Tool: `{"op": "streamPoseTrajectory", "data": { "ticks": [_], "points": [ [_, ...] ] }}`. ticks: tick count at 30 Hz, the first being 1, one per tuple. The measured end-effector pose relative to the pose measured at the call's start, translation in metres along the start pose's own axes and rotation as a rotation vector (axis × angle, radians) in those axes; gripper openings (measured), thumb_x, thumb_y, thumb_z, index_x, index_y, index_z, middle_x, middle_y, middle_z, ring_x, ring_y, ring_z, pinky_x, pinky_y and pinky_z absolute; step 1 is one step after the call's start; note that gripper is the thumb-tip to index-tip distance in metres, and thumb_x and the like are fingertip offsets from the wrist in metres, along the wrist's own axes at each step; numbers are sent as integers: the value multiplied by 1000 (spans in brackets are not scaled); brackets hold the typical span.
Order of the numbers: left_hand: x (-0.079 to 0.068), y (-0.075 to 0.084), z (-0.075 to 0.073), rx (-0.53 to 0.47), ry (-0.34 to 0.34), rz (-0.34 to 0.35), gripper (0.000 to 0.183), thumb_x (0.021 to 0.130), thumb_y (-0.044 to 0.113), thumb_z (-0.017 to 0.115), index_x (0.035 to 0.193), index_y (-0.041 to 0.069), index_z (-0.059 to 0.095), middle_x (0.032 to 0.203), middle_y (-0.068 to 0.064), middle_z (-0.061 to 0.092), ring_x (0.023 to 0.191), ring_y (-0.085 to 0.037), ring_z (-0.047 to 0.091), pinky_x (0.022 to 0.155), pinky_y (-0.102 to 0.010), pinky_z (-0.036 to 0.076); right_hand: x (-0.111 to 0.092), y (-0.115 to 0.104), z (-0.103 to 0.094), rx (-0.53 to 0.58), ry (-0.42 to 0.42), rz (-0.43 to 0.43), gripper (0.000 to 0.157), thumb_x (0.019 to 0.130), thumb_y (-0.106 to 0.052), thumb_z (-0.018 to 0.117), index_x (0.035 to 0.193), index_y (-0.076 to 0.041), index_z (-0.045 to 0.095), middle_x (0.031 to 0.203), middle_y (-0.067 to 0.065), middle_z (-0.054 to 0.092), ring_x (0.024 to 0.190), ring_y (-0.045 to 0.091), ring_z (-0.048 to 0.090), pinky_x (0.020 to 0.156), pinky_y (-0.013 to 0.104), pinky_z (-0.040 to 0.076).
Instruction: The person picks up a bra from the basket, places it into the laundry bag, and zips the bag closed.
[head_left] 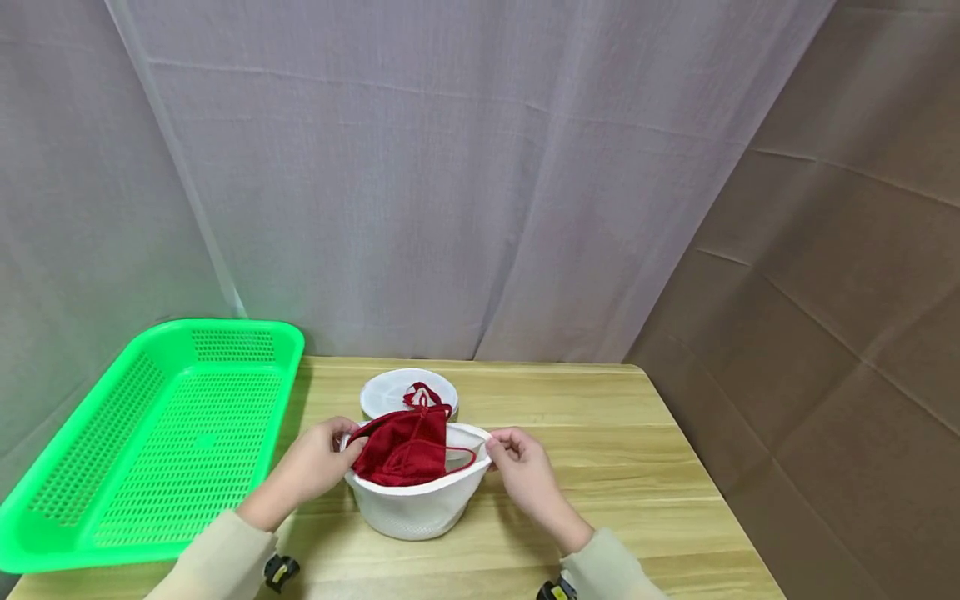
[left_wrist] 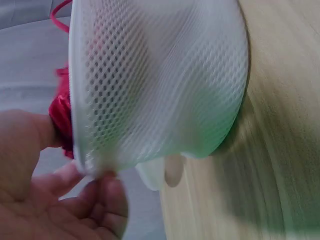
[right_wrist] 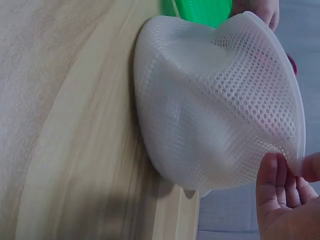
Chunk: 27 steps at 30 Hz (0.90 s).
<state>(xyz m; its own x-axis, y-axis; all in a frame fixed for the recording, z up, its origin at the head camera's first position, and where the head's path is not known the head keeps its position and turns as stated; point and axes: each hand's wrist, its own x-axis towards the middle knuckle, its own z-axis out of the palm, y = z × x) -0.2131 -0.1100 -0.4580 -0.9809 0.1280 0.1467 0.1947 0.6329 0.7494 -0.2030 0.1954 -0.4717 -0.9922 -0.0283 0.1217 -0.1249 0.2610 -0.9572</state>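
Observation:
A white mesh laundry bag stands on the table with its mouth uppermost. A shiny red garment with thin straps lies bunched in the mouth, partly above the rim. My left hand pinches the rim at the left, its thumb against the red cloth. At the opposite side, my right hand pinches the rim between thumb and fingers. The mouth is stretched wide between both hands. In the right wrist view the mesh wall is creased inward. The garment's lower part is hidden inside the bag.
A green plastic basket stands at the left of the wooden table. Behind the bag lies a round white lid-like piece, with a red strap overlapping it. A grey curtain hangs behind; a brown cloth wall runs along the right.

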Motion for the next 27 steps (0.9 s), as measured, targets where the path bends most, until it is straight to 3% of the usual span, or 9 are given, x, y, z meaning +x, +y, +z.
{"op": "streamPoseTrajectory", "data": {
  "ticks": [5, 8, 13, 17, 23, 27],
  "points": [
    [2, 3, 7, 47, 23, 92, 22, 96, 23, 59, 101, 5, 71, 103, -11, 66, 101, -29, 60, 88, -46, 47, -2, -8, 4, -21, -43, -13, 15, 96, -5, 58, 102, 7, 63, 88, 15, 65, 75, 15, 62, 69, 30, 55],
    [5, 10, 12, 111, 25, 148, 30, 95, 30, 60, 109, 4, 69, 106, -9, 68, 104, -31, 61, 93, -48, 43, -5, -21, 6, -19, -54, -37, 14, 95, -1, 57, 101, 11, 62, 87, 19, 65, 74, 16, 62, 68, 29, 55],
    [9, 24, 21, 267, -26, 251, 44, 81, 29, 77, 113, 1, 66, 102, -8, 69, 96, -28, 63, 88, -49, 37, -11, -39, 10, -44, -68, -35, 13, 95, 1, 56, 100, 12, 62, 87, 20, 65, 73, 15, 61, 66, 23, 52],
    [8, 33, 26, 286, -95, 329, 36, 77, 13, 79, 107, 1, 65, 94, -5, 62, 84, -20, 61, 80, -40, 47, -11, -40, 14, -48, -74, -33, 13, 94, 0, 57, 100, 11, 62, 86, 19, 65, 73, 16, 60, 66, 23, 52],
    [4, 38, 31, 285, -135, 586, 25, 75, -1, 72, 98, 9, 70, 88, 3, 53, 80, -14, 56, 75, -32, 50, 0, -9, 17, -37, -46, -22, 14, 95, -8, 59, 102, 4, 64, 87, 11, 67, 74, 15, 63, 70, 33, 55],
    [0, 39, 35, 335, -205, 659, 27, 70, -4, 70, 85, 19, 72, 80, 8, 47, 72, -12, 51, 66, -27, 46, 4, -4, 18, -29, -25, -29, 16, 96, -9, 59, 103, 4, 64, 88, 11, 67, 76, 16, 65, 73, 39, 55]
  ]
}}
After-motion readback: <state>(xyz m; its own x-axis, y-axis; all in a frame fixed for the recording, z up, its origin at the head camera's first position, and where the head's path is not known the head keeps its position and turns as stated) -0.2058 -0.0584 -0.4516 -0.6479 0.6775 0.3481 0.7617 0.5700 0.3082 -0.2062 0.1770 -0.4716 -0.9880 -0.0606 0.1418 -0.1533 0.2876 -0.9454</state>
